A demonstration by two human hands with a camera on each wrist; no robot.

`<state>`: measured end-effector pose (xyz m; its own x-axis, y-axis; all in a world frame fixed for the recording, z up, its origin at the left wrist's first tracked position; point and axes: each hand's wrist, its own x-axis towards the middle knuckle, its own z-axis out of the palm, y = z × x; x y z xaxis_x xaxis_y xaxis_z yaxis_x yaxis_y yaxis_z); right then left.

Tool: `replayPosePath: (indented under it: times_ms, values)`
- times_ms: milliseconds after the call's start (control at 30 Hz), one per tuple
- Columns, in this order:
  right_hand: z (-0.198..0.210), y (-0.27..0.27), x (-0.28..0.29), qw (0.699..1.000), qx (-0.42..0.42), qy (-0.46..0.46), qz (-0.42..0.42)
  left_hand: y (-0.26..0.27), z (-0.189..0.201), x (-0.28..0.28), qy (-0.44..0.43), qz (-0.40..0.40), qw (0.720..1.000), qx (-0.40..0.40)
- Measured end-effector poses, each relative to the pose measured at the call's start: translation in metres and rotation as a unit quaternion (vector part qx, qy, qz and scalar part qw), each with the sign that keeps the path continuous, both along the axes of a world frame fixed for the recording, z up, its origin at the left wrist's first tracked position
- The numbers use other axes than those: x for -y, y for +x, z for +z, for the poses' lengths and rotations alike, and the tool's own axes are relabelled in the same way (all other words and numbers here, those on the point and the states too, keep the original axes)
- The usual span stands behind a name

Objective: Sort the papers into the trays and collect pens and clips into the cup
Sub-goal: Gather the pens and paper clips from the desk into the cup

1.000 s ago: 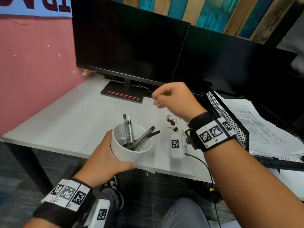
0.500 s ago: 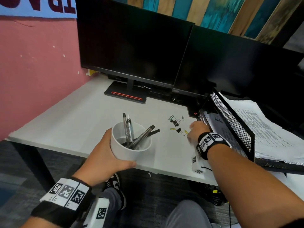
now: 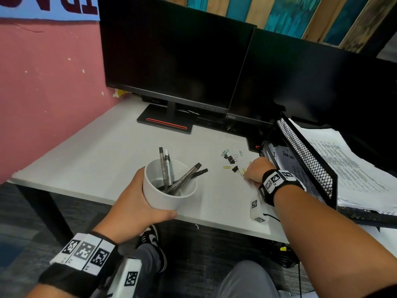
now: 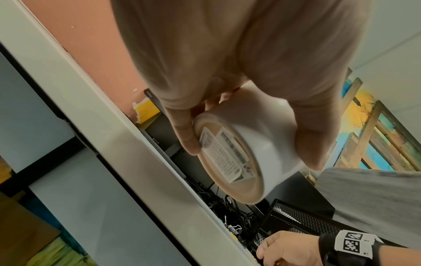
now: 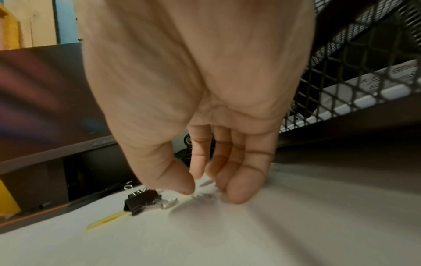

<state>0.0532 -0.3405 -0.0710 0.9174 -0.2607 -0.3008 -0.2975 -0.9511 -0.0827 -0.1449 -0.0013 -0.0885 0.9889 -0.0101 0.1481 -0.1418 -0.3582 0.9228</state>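
My left hand (image 3: 137, 203) grips a white cup (image 3: 171, 194) at the desk's front edge, with several pens (image 3: 167, 168) standing in it. The left wrist view shows the cup's labelled base (image 4: 225, 156) between my thumb and fingers. My right hand (image 3: 255, 171) is down on the desk beside the mesh tray (image 3: 307, 155). Its thumb and fingertips (image 5: 237, 194) close over a small silvery clip (image 5: 202, 195), blurred, so the hold is unclear. A black binder clip (image 5: 141, 198) and a yellow paper clip (image 5: 107, 218) lie just left of my thumb. More clips (image 3: 229, 158) are scattered behind.
Papers (image 3: 348, 164) fill the tray's upper level, and a handwritten sheet (image 3: 287, 158) lies in the lower one. Two dark monitors (image 3: 171, 50) stand at the back of the white desk (image 3: 96, 151). A pink wall (image 3: 43, 93) runs along the left.
My right hand came down from above the desk onto the clips by the tray and has stayed there for the last half second. The cup has barely moved.
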Motion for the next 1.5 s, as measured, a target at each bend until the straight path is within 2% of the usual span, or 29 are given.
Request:
replayPosePath:
  times_ms: [67,200,367,967,1133,1233,1300,1400,1500]
  values:
    - [0.001,-0.001,0.001,1.0,0.024,0.006,0.004,-0.001,-0.001,0.0,-0.003,0.002,1.0,-0.001]
    - [0.005,-0.005,0.001,0.998,0.045,-0.046,0.03,0.0,-0.002,0.0,-0.005,0.003,1.0,0.0]
    - [0.009,-0.008,0.003,0.996,0.036,-0.071,0.047,-0.001,-0.001,0.003,-0.006,0.003,1.0,-0.007]
    - [-0.001,-0.013,-0.003,0.998,0.043,0.021,0.026,-0.005,0.0,0.0,-0.008,0.003,1.0,-0.007]
    - [0.009,-0.002,0.002,0.994,0.046,0.098,0.008,-0.006,0.0,-0.001,-0.008,0.002,1.0,-0.008]
    - [0.01,0.005,0.001,0.999,0.026,0.028,0.026,-0.004,0.0,-0.003,-0.006,0.005,1.0,-0.005]
    - [0.007,0.01,0.002,0.997,0.049,0.063,0.006,-0.003,0.0,-0.004,-0.007,0.007,1.0,-0.002]
    - [0.003,0.015,-0.002,1.0,0.023,0.006,0.018,-0.001,-0.001,-0.006,-0.008,0.009,1.0,0.001]
    - [0.004,0.013,-0.009,1.0,0.025,-0.008,0.018,-0.001,-0.002,-0.008,-0.01,0.011,1.0,0.0]
